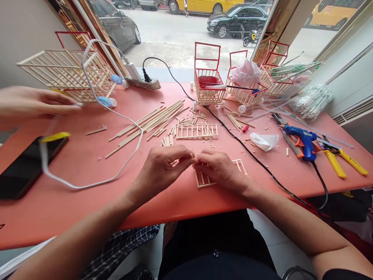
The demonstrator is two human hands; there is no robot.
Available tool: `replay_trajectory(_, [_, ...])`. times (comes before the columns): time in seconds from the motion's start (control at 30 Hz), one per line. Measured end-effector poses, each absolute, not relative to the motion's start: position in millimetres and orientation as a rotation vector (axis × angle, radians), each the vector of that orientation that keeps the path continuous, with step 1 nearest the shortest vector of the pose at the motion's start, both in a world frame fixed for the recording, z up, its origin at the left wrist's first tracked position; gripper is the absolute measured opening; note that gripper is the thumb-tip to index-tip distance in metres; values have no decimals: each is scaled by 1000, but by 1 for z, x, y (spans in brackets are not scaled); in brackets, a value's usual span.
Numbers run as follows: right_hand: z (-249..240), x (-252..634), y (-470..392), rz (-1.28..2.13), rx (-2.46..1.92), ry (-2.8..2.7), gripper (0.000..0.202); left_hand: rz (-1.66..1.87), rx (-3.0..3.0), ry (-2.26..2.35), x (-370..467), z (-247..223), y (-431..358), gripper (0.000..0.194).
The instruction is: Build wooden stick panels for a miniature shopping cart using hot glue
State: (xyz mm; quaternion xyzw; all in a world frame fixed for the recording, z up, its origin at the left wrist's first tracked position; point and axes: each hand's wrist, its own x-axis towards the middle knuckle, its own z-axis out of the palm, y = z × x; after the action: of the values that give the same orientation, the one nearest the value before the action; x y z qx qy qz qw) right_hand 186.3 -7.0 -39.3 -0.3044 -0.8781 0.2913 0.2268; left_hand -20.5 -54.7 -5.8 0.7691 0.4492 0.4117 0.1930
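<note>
My left hand (167, 165) is closed in a pinch, with the pale end of something small, perhaps a short stick, showing at its fingertips. Touching or nearly touching it, my right hand (220, 169) is also pinched, and what its fingers hold is hidden. Under and beside my right hand lies a small wooden ladder-like frame (240, 166), partly covered by that hand. A second slatted frame (197, 131) lies flat just beyond my hands, with short cut sticks (167, 140) at its left.
Long sticks (154, 118) lie beyond my left hand. A blue glue gun (303, 142) and yellow-handled pliers (339, 159) rest at right. A black cord (247, 147) crosses the table (163, 202). Another person's hand (37, 103) is at left, near a white cable (136, 149) and phone (29, 167).
</note>
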Motion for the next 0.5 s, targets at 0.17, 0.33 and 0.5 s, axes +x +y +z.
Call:
replay_trajectory(0.17, [-39, 186, -8, 764, -826, -2440, 15, 1165, 2158, 1253, -20, -6, -54, 15])
replay_trajectory(0.33, [-36, 187, -6, 772, -789, -2394, 10, 1169, 2180, 1271, -21, -7, -56, 16])
replay_trajectory(0.5, [-28, 190, -5, 817, -816, -2312, 8, 1119, 2166, 1277, -21, -4, -55, 17])
